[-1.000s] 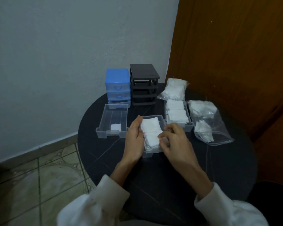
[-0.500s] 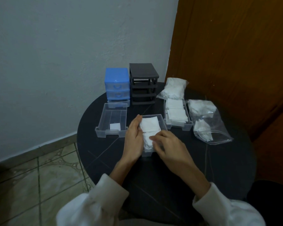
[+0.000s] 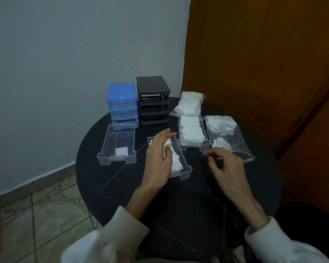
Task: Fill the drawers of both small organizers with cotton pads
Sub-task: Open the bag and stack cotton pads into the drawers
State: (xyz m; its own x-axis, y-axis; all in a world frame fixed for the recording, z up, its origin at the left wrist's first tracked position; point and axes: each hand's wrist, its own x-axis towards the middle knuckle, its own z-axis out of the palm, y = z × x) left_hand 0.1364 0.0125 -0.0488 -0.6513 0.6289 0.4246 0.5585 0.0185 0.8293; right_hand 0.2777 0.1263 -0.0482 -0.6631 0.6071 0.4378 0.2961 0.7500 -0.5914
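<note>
Head view: a person is sitting at a round black desk set against a pale wall, with both hands reaching over it.
Landmark: a clear middle drawer is lying on the desk in front of the person, and a stack of white cotton pads is sitting inside it.
Left hand: it is resting flat over the left part of the middle drawer, fingers straight and spread, lying on the pads.
Right hand: it is hovering just right of the middle drawer, fingers loosely curled; whether it is pinching anything I cannot tell.
Left drawer: it is sitting left of the middle drawer, apart from it, with one small white square at its near end.
Right drawer: it is sitting behind and right of the middle drawer, packed with pads.
Blue organizer: it is standing behind and left of the middle drawer, with two drawers in place.
Black organizer: it is standing just beside the blue one, its slots showing open.
Pad bags: one full bag is lying behind the right drawer; a flatter clear bag is lying further right of the middle drawer.
</note>
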